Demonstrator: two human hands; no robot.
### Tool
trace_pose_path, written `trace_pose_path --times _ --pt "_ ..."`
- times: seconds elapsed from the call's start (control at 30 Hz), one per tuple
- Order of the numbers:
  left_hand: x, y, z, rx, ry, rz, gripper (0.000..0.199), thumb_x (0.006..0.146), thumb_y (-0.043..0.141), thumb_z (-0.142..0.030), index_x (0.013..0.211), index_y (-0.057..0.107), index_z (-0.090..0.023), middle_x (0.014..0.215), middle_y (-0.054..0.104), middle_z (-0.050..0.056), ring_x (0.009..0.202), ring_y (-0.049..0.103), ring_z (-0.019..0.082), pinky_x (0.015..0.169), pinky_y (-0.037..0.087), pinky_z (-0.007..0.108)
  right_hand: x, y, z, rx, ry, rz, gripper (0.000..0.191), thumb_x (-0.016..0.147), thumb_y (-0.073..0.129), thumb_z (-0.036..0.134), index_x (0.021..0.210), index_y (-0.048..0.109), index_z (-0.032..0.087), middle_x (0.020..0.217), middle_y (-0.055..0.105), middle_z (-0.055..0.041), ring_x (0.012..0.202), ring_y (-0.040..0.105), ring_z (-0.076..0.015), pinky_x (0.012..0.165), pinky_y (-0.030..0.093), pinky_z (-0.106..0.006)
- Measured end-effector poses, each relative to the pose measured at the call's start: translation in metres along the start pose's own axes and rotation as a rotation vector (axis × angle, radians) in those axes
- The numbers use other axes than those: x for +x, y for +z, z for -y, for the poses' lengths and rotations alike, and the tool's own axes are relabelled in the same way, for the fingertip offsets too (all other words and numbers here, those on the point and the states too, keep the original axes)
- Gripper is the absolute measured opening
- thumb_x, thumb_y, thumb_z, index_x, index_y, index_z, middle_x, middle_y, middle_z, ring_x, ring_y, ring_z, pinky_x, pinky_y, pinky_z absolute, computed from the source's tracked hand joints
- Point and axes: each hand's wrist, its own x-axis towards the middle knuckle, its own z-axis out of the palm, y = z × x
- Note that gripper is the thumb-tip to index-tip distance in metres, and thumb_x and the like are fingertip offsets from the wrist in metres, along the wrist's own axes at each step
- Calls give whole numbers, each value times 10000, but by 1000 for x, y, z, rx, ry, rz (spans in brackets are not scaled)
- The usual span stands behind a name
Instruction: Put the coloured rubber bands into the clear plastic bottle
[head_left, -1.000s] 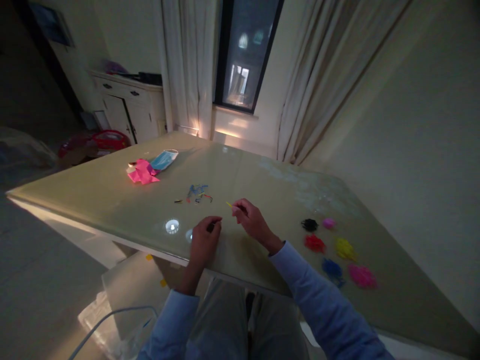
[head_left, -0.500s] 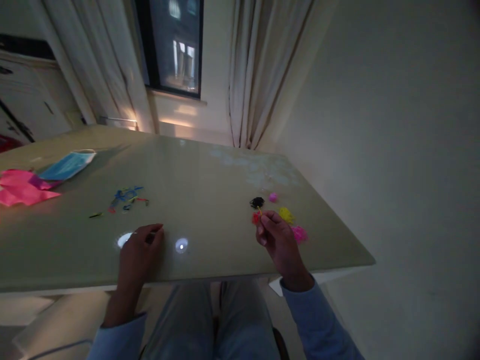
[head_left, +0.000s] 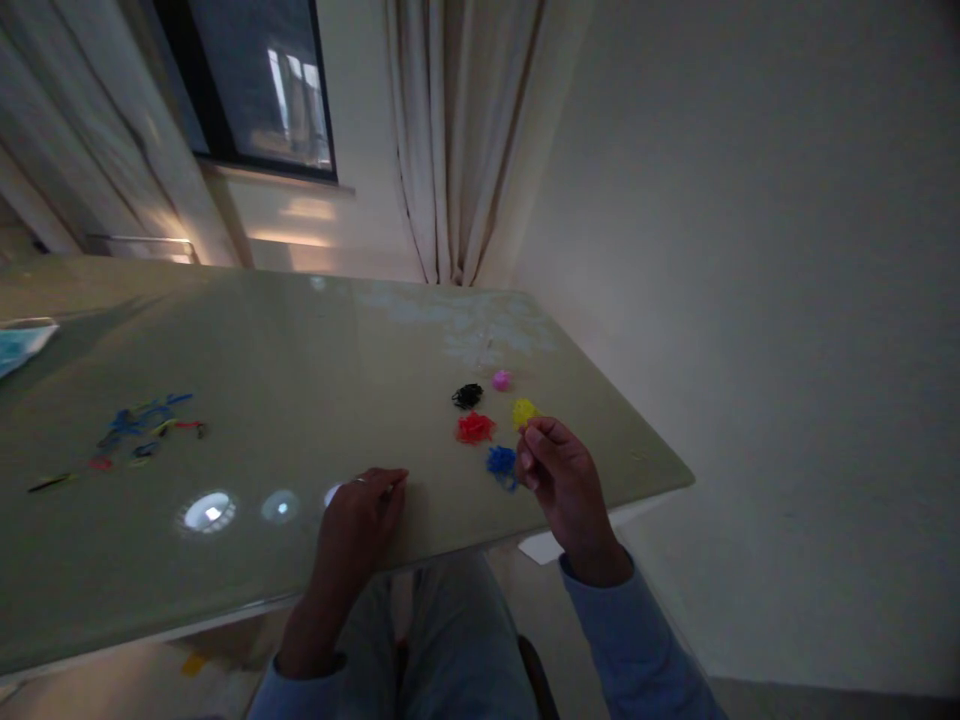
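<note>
My right hand is pinched at the near side of the yellow pile; what its fingertips hold is too small to make out. Just left of it lies a blue pile, partly behind the fingers. A red pile, a black pile and a small pink pile sit beyond. My left hand rests by the table's front edge, thumb and fingers together, and whatever may be between them is hidden.
A loose mix of coloured bands lies on the table at the left, with a dark and yellow strip nearby. A blue mask shows at the left edge. A wall stands along the right.
The view has swung to the right. My right hand has shifted from near the red pile to the yellow one, and the blue pile is now visible. My left hand is nearer the piles.
</note>
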Motion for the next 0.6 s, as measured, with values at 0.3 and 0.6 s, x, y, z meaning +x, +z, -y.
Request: trace_pose_path --times 0.3,0.6 --pt "-5 -4 20 -50 -2 -2 375 866 494 -520 918 727 -231 910 777 59 811 722 222 752 560 324 4 -24 2 -68 -68 -27 242 799 748 408 818 627 199 583 528 58 465 397 -66 438 313 -191" --pt "-3 -5 18 -63 11 -19 368 850 515 -548 878 722 -245 887 780 49 780 728 219 728 575 309 78 -106 -11 -1207 -305 -84 137 879 529 254 848 636 175 823 670 -45 741 601 -160 695 472 -273"
